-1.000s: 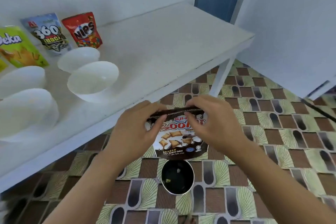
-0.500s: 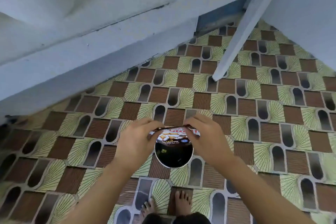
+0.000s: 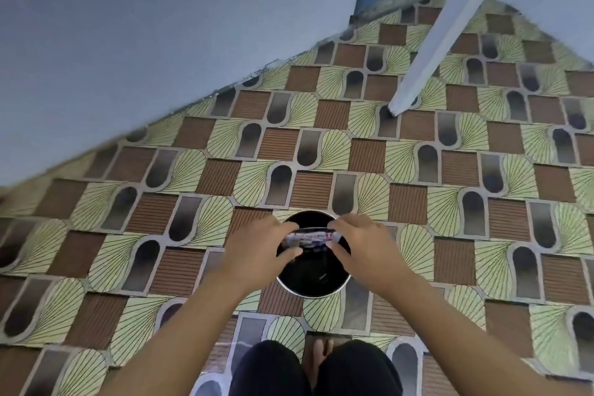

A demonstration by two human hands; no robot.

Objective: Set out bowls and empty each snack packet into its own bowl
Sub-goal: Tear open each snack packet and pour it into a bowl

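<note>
Black round bin (image 3: 321, 295) on the patterned floor (image 3: 193, 170) now sits directly under both hands. A second ago the bench top, bowls and other packets were showing. The view has since tipped down, so only the pale bulk of the bench (image 3: 128, 42) and one leg (image 3: 443, 26) remain.

Snack packet (image 3: 313, 239) is held edge-on over the bin mouth, its face no longer readable. Left hand (image 3: 257, 254) pinches its left end with thumb and curled fingers; right hand (image 3: 369, 251) pinches the right end likewise.

Probably opening the top over the bin so the torn strip drops in. Emptying into a bowl is not yet begun.

Cannot tell whether the seal is torn. Print blurred. Bowls out of frame.
</note>
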